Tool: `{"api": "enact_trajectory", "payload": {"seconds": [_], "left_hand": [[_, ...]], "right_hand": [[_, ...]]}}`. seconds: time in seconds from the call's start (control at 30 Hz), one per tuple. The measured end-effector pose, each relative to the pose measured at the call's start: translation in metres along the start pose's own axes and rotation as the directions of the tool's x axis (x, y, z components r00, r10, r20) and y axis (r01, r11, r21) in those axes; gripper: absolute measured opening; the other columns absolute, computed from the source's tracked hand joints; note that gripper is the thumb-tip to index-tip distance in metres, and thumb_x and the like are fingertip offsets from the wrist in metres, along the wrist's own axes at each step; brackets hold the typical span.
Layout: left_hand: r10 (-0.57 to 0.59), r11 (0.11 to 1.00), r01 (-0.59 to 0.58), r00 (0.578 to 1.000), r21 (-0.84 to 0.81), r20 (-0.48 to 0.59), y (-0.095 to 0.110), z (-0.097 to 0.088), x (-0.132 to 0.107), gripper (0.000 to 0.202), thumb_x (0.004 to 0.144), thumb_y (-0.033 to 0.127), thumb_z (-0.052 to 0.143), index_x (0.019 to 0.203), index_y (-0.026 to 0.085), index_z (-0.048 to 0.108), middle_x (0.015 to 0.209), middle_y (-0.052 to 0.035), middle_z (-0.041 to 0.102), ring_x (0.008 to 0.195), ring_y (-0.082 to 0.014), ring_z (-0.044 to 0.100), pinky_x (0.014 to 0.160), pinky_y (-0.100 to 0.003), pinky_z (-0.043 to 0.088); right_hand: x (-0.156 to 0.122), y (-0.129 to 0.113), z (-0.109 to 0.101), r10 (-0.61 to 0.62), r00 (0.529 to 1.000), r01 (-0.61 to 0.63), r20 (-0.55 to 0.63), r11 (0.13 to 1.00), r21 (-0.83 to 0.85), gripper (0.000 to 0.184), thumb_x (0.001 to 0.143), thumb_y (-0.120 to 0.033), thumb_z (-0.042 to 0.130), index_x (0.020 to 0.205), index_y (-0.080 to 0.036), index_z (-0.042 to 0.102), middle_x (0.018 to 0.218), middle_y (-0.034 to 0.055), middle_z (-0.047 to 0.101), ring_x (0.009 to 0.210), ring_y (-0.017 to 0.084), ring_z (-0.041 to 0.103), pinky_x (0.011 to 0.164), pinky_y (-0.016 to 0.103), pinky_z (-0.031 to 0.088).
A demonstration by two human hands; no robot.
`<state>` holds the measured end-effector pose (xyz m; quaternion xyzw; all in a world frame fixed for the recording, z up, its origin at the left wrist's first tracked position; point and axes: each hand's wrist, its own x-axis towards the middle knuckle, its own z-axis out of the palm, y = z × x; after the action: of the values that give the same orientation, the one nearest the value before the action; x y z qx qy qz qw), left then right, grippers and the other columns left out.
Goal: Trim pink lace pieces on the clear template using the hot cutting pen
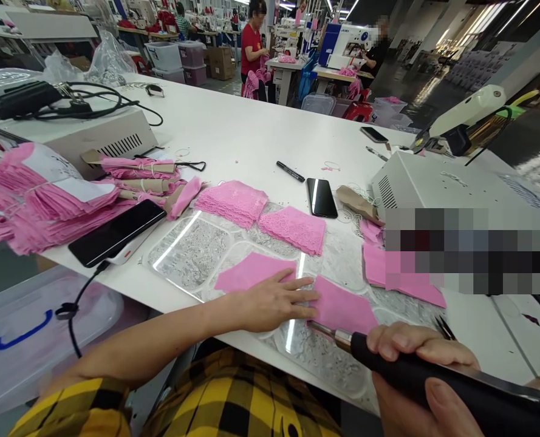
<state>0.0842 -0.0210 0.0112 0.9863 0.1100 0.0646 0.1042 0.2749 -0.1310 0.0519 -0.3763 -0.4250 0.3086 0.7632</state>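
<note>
My left hand [276,300] lies flat with fingers stretched out on pink fabric pieces [342,306] that rest on a clear glass plate [192,252] at the near edge of the white table [242,133]. My right hand [422,382] is wrapped round the black handle of a hot cutting tool [434,376]; its metal tip touches the near edge of the pink fabric, just right of my left fingers. Two stacks of pink lace [292,229] lie beyond the plate.
A phone on a white charger [117,232] and heaps of pink pieces [42,206] lie left. A black phone [321,197], a marker [290,172] and a white control box [434,182] sit ahead. A plastic bin [28,328] stands below left. People work at sewing tables far back.
</note>
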Motion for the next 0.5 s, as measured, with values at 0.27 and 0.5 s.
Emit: {"api": "enact_trajectory", "payload": {"seconds": [0.27,0.5], "left_hand": [[-0.089,0.991,0.088,0.996,-0.103,-0.001,-0.002,-0.024,-0.009,0.052,0.088,0.002,0.042,0.137,0.019,0.051,0.15,-0.0033,0.041,0.146,-0.0216,0.024,0.121,-0.044,0.019],[-0.194,0.961,0.188,0.981,-0.202,-0.014,-0.011,-0.035,-0.049,0.039,0.1,0.027,0.04,0.137,0.017,0.051,0.146,-0.0056,0.045,0.143,-0.024,0.03,0.12,-0.048,0.018]], "right_hand": [[0.0,-0.001,0.002,0.023,0.999,-0.023,-0.043,1.0,0.004,0.012,0.075,-0.027,0.056,0.084,-0.019,0.058,0.074,-0.0003,0.055,0.06,0.012,0.051,0.055,0.032,0.046],[0.0,0.004,0.011,0.032,0.997,-0.029,-0.064,0.999,0.038,0.015,0.074,-0.028,0.058,0.086,-0.019,0.059,0.077,0.0008,0.056,0.061,0.013,0.051,0.055,0.033,0.046]]}}
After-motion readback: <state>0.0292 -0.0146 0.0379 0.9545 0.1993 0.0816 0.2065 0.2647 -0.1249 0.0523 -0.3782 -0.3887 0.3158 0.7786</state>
